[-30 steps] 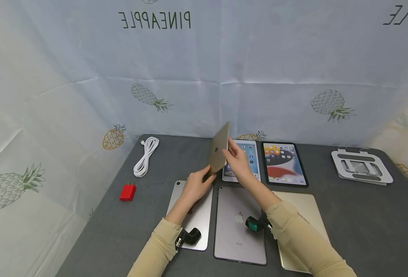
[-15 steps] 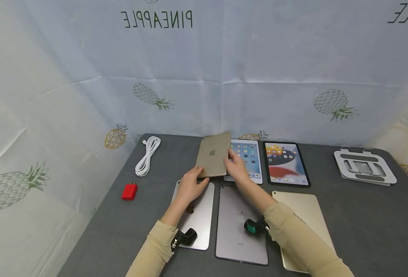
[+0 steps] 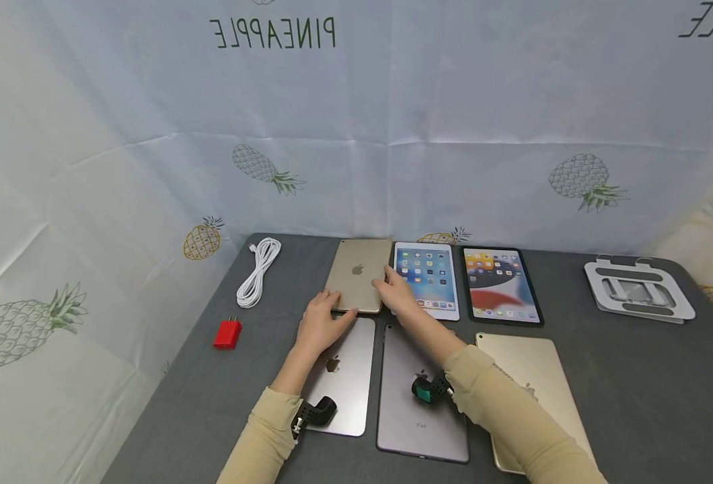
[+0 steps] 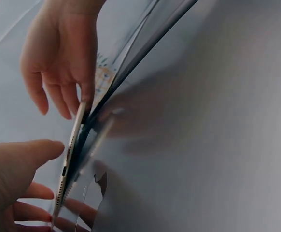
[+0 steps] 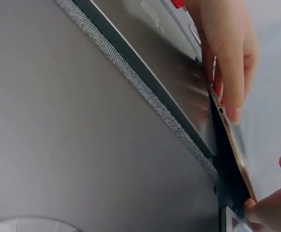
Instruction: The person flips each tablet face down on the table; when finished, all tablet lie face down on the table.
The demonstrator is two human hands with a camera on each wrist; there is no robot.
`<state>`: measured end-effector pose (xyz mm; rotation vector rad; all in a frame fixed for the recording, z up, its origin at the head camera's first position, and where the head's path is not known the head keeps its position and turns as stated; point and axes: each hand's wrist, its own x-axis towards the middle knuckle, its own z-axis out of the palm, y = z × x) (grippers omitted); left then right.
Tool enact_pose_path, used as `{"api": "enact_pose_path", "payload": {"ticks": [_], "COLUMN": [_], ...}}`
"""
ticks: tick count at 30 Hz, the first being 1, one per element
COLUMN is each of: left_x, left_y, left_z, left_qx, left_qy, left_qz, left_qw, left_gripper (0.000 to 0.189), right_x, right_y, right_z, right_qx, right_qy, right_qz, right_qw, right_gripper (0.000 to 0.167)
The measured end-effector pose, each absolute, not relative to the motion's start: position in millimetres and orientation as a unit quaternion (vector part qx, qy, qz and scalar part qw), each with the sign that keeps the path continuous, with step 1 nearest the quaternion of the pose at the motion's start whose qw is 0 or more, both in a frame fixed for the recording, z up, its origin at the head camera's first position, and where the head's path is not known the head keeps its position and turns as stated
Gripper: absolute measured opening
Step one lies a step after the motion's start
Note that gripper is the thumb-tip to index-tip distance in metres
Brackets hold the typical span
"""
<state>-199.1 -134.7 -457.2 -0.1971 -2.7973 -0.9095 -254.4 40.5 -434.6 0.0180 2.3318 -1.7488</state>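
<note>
A gold tablet (image 3: pixel 356 259), screen side down with its apple logo showing, lies at the back of the dark grey table. My left hand (image 3: pixel 320 324) holds its near left corner, thumb along the near edge. At the right edge, my right hand (image 3: pixel 400 296) grips it between thumb and fingers. Seen edge-on in the left wrist view, the gold tablet (image 4: pixel 68 159) has a narrow dark gap beneath it. Under my left forearm is a silver tablet (image 3: pixel 347 383). A grey tablet (image 3: pixel 420 423) lies beneath my right wrist.
Right of the gold tablet lie a white tablet (image 3: pixel 438 269) and a black-framed tablet (image 3: pixel 502 289), screens lit. Another gold tablet (image 3: pixel 538 363) sits near my right sleeve. A folded stand (image 3: pixel 638 290) is far right; a coiled white cable (image 3: pixel 258 272) and red charger (image 3: pixel 227 334) are left.
The gold tablet has gone from standing tilted on edge to lying nearly flat, left of the white tablet. Both hands came down and slightly left with it.
</note>
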Motion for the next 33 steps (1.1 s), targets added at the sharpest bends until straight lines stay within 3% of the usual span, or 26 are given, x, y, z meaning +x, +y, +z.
{"api": "enact_pose_path", "payload": {"ticks": [8, 26, 33], "left_x": [-204, -203, -203], "left_y": [-141, -142, -138], "left_z": [-462, -465, -465], "left_qx": [-0.040, -0.016, -0.029], "left_qy": [-0.933, -0.932, -0.930], "left_qz": [-0.339, -0.344, -0.345], "left_qw": [0.114, 0.115, 0.122], "left_gripper": [0.047, 0.042, 0.039], "right_x": [-256, -247, -246], "right_y": [38, 31, 36], "right_z": [-441, -448, -446], "right_qx": [0.005, -0.047, -0.022], "right_qy": [0.783, 0.804, 0.796], "right_qz": [-0.610, -0.580, -0.597], "right_qw": [0.120, 0.119, 0.101], "right_gripper": [0.070, 0.076, 0.068]}}
